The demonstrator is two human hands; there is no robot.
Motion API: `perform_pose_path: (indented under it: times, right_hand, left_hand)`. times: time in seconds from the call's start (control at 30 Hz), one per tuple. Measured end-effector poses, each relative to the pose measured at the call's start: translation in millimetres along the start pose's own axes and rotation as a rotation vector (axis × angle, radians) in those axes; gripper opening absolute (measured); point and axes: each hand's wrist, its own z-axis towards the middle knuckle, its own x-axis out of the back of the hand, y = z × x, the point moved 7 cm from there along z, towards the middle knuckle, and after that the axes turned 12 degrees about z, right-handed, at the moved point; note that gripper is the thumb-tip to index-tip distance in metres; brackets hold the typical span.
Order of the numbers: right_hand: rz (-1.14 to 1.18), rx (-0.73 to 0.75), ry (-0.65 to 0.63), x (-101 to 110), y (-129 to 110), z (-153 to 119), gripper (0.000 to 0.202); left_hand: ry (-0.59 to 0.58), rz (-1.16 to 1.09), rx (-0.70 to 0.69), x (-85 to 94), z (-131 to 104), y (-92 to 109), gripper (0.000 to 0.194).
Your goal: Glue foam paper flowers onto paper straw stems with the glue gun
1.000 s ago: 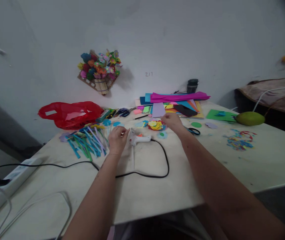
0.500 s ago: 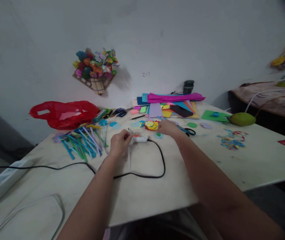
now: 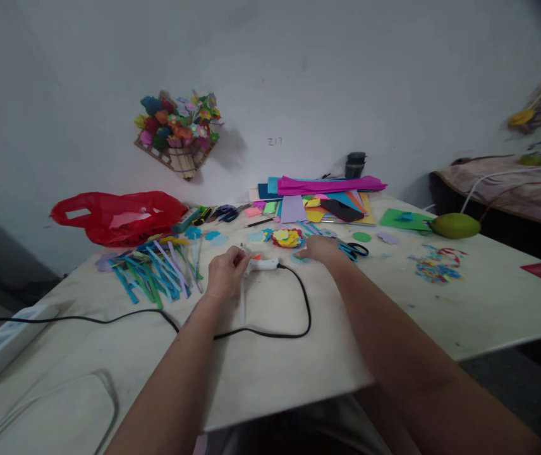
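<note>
Cutting seems largely done: paper strips and a pile of red and yellow flower cutouts are laid out on the table, though most pieces appear to be left unjoined. The fingers of the left hand are bent together at the front of the white glue gun; whether anything is pinched cannot be told. By the right hand, a light-blue flower, left uncovered half a second ago beside the pile, is now partly hidden; whether it is gripped cannot be told.
</note>
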Motion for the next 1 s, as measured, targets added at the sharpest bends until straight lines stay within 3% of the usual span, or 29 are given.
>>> perform_pose_path:
  times: [0.3, 0.4, 0.67, 0.83, 1.0]
  right_hand:
    - [0.075, 0.115, 0.056, 18.3, -9.6, -5.6, 0.045]
    - [0.101, 0.094, 0.136, 29.3, -7.2, -5.7, 0.041]
    - [0.255, -0.067, 0.462, 63.0, 34.0, -5.3, 0.027]
    - [0.283, -0.156, 0.499, 67.4, 56.7, -3.7, 0.026]
    - [0.219, -0.184, 0.459, 59.8, 61.5, -0.7, 0.028]
  left_hand:
    - [0.076, 0.012, 0.041, 5.8, 2.0, -2.9, 0.026]
    - [0.098, 0.002, 0.035, 7.1, 2.2, -2.4, 0.026]
    - [0.077, -0.035, 0.004, 5.6, 3.4, 1.2, 0.023]
    - [0.062, -0.047, -0.018, 4.9, 3.4, 6.3, 0.023]
    - [0.079, -0.133, -0.042, 6.9, 3.2, 9.8, 0.021]
